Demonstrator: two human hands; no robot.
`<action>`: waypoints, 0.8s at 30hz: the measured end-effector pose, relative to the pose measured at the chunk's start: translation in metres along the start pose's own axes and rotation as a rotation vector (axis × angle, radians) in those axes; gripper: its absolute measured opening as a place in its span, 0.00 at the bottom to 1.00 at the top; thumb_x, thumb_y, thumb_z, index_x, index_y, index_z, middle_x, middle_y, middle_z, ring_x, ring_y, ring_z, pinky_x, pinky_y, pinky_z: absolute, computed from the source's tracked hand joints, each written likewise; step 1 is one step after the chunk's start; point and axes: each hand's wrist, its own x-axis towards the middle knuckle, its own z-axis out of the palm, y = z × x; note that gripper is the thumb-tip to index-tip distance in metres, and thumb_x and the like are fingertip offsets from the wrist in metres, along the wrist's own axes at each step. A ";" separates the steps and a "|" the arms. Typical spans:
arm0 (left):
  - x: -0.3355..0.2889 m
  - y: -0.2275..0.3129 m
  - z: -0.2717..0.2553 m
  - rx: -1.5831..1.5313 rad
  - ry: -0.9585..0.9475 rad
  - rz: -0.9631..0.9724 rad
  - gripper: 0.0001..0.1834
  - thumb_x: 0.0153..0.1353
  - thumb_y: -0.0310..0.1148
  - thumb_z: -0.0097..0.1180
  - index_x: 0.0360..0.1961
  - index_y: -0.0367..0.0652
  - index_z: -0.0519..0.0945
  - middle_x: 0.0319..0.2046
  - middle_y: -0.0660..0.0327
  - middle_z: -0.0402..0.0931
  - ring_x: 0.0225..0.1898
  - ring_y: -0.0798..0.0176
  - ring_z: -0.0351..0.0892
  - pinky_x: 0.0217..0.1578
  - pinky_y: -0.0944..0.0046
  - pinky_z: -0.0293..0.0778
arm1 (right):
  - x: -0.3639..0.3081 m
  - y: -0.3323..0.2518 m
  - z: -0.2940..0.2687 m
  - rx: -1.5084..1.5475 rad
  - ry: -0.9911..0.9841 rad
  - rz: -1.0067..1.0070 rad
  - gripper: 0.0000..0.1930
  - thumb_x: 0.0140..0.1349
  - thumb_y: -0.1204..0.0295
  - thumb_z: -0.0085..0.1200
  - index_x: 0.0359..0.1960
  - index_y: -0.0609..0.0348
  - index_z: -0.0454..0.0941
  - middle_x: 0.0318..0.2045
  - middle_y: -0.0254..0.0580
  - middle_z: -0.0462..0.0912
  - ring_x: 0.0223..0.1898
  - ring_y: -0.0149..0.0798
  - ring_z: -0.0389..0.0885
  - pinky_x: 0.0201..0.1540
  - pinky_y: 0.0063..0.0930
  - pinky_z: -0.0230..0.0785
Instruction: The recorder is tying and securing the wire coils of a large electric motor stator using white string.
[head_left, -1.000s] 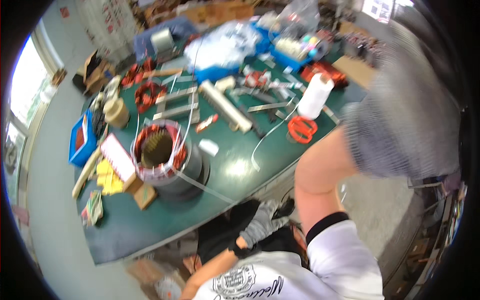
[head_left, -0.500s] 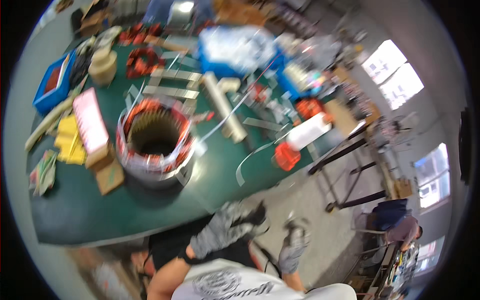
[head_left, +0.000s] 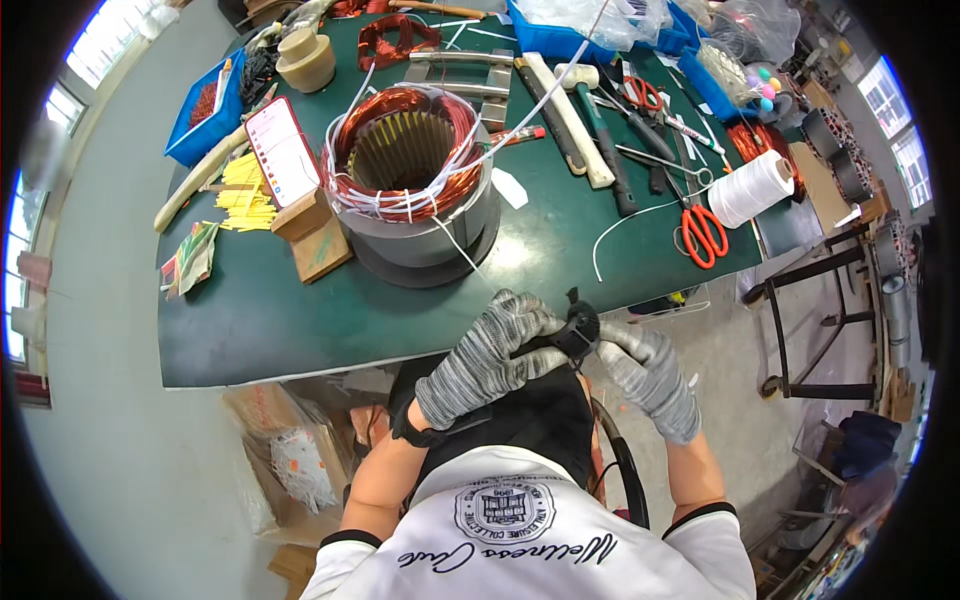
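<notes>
The person stands at the near edge of a green table [head_left: 300, 310], both hands in grey knit gloves, meeting just off the table's edge at about five o'clock from the big motor coil. The left hand [head_left: 490, 355] is curled around a small black tool [head_left: 578, 330], fingers wrapped over its near end; the right hand [head_left: 645, 375] closes on the same tool from the other side, so the two gloves nearly touch around it. What kind of tool it is I cannot tell, as the gloves hide most of it. On the table, at eleven o'clock from the hands, sits the motor coil [head_left: 410, 175], a steel ring with copper windings laced in white cord, resting on a dark round base. A loose white cord [head_left: 630, 225] trails across the table at one o'clock from the hands. Further out at two o'clock lie red-handled scissors [head_left: 703, 232], with a spool of white string [head_left: 752, 188] just beyond them. A white-headed mallet [head_left: 590, 110] lies at twelve o'clock, well apart from the hands. Beside the coil at its nine o'clock, a phone [head_left: 283, 150] leans on wooden blocks [head_left: 312, 235], with yellow strips [head_left: 243, 190] just past it.
</notes>
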 end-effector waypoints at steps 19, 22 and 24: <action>-0.002 0.004 0.023 -0.045 0.262 -0.222 0.18 0.50 0.36 0.62 0.38 0.35 0.75 0.40 0.50 0.65 0.43 0.50 0.67 0.43 0.58 0.66 | 0.038 0.011 0.042 1.420 -0.057 0.096 0.28 0.57 0.68 0.54 0.58 0.66 0.62 0.54 0.45 0.70 0.56 0.40 0.67 0.60 0.34 0.57; 0.001 0.009 0.028 -0.119 0.310 -0.255 0.17 0.50 0.35 0.62 0.37 0.34 0.76 0.38 0.49 0.66 0.41 0.49 0.68 0.41 0.59 0.67 | 0.051 0.030 0.036 -0.024 -0.089 -0.485 0.25 0.58 0.75 0.45 0.59 0.66 0.61 0.53 0.52 0.70 0.54 0.50 0.70 0.60 0.36 0.57; 0.007 0.011 0.030 0.084 0.324 -0.223 0.16 0.50 0.34 0.61 0.36 0.34 0.76 0.35 0.48 0.66 0.38 0.49 0.69 0.38 0.60 0.68 | 0.048 0.037 0.039 -0.157 -0.041 -0.447 0.25 0.57 0.75 0.45 0.59 0.63 0.61 0.54 0.54 0.69 0.52 0.51 0.70 0.59 0.36 0.58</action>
